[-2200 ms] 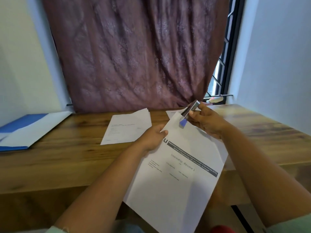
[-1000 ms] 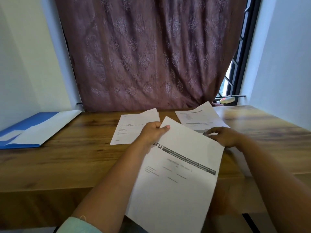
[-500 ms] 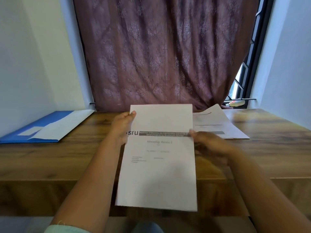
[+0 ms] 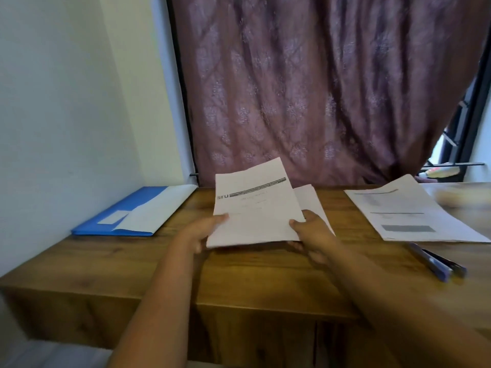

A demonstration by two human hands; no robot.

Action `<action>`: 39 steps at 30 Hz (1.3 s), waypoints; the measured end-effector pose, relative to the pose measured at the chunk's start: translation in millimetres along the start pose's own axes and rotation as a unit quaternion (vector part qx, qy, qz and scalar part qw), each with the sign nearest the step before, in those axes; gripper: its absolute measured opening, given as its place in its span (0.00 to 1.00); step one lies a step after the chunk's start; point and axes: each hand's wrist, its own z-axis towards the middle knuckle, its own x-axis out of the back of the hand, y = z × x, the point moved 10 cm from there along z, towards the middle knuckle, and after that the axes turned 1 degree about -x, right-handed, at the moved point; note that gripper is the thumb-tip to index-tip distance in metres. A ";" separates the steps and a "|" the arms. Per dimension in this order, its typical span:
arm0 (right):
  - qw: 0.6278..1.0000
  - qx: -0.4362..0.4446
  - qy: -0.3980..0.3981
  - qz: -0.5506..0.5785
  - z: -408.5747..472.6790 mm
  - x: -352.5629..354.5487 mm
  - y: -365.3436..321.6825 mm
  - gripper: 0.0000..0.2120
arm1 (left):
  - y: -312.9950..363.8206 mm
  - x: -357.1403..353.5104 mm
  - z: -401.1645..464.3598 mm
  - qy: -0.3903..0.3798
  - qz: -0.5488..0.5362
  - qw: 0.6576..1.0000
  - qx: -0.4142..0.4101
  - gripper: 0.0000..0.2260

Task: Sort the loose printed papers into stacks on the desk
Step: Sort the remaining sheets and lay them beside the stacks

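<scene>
Held sheet (image 4: pixel 255 205): white printed doc w/ dark header bar, ctr of frame, lifted off the worktop (image 4: pixel 132 264), tilted, top edge rising to the right.
Left hand (image 4: pixel 198 233): at sheet's lower-left edge; thumb on top face, fingers (image 4: pixel 199 247) curled under, pinching the paper.
Right hand (image 4: pixel 312 232): at sheet's lower-right edge; thumb on top, fingers (image 4: pixel 295 245) curled beneath, pinching the same sheet.
Stack under (image 4: pixel 312 200): white paper lying flat on worktop just behind/right of held sheet, mostly hidden by it and the right hand.
Right stack (image 4: pixel 403 213): printed pages w/ grey block near bottom, right side of frame, flat on worktop, apart from the held sheet.
Pens (image 4: pixel 435 262): two, dark and bluish, lower right of frame, just below right stack; blurred.
Blue folder (image 4: pixel 119 216): left-ctr of frame, flat on worktop by the wall, a white sheet across its right part.
Curtain (image 4: pixel 318 88): mauve, patterned, fills upper ctr and right behind worktop.
Window frame (image 4: pixel 475 123): dark, far right edge, partly behind the curtain.
</scene>
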 end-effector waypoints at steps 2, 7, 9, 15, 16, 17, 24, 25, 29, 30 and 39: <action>0.999 0.014 0.005 -0.030 18.1 -32.8 -8.0 0.14 | -14.5 23.4 1.1 0.013 0.029 0.999 0.029 0.11; 0.982 0.056 -0.020 -0.178 34.7 -114.9 -12.0 0.16 | -12.9 110.8 13.9 0.194 0.161 0.967 -0.036 0.16; 0.967 0.075 -0.052 -0.240 36.5 -142.4 -6.4 0.17 | -10.9 128.3 14.5 0.240 0.242 0.939 -0.053 0.20; 0.909 0.124 -0.053 -0.394 45.6 -153.1 -7.8 0.17 | -2.6 129.3 29.1 0.253 0.303 0.912 -0.110 0.21; 0.901 0.129 -0.061 -0.409 46.3 -152.9 -7.9 0.18 | -0.6 127.1 31.6 0.253 0.318 0.907 -0.113 0.21; 0.893 0.135 -0.069 -0.424 46.2 -154.0 -7.1 0.18 | -1.7 126.8 34.3 0.253 0.330 0.903 -0.110 0.20; 0.792 0.313 0.087 -0.517 21.7 -124.0 -70.3 0.29 | 28.3 112.6 6.3 0.349 0.537 0.762 -0.098 0.28; 0.807 0.323 0.119 -0.480 25.0 -100.7 -79.5 0.26 | 38.0 101.2 -2.3 0.367 0.553 0.738 -0.124 0.28; 0.799 0.151 0.160 -0.559 70.0 11.7 -54.4 0.25 | 41.5 20.9 2.7 0.216 0.396 0.877 -0.164 0.20; 0.784 0.080 0.142 -0.599 76.5 32.8 -36.8 0.27 | 39.4 -4.1 10.1 0.166 0.359 0.905 -0.154 0.19; 0.812 -0.016 0.085 -0.578 78.9 54.2 -19.8 0.24 | 23.9 -107.4 87.6 0.152 0.499 0.853 -0.011 0.30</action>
